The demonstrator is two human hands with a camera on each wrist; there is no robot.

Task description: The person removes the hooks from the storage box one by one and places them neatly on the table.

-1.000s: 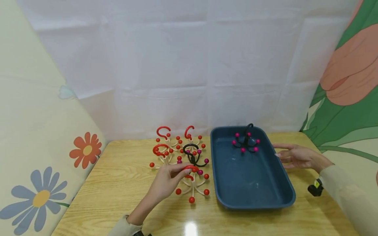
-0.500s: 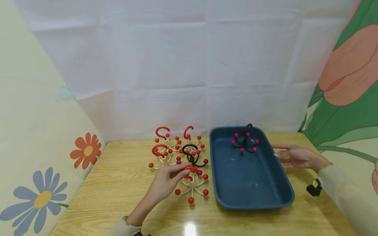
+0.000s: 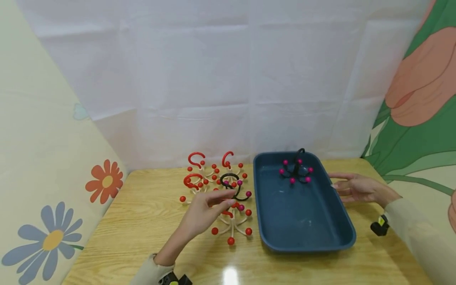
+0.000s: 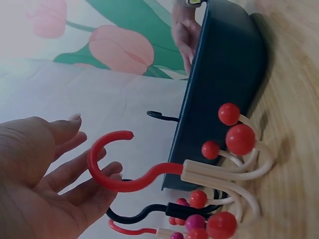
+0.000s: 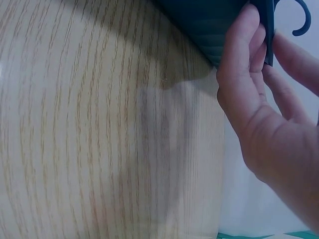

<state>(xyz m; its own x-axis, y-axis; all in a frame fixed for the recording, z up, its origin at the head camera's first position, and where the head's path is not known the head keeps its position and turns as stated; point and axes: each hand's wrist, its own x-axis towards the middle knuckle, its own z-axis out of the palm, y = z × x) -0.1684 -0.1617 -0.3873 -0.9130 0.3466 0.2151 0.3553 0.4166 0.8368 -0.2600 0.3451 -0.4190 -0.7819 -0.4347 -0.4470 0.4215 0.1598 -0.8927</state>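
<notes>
My left hand [image 3: 203,211] is around the top of the nearest multi-arm hanger [image 4: 199,172], which has a red hook, pale arms and red balls. In the left wrist view its fingers are spread, and the thumb stands apart from the hook. That hanger stands upright on the table. Just behind it is a black hanger [image 4: 182,211] with magenta balls. My right hand [image 3: 360,189] holds the right rim of the blue tray [image 3: 306,225], its fingers on both sides of the rim in the right wrist view. Another black hanger [image 3: 296,170] stands at the tray's far end.
Several more red-hooked hangers stand close together behind, among them one at the back left [image 3: 196,153] and one at the back right [image 3: 228,159]. The wooden table [image 3: 142,221] meets a white cloth [image 3: 196,79] at the back. Flowered cloths hang on both sides.
My left thumb and fingers have come off the red hook they pinched and the hand has risen slightly. The hanger stays where it was. My right hand and the tray have not visibly moved.
</notes>
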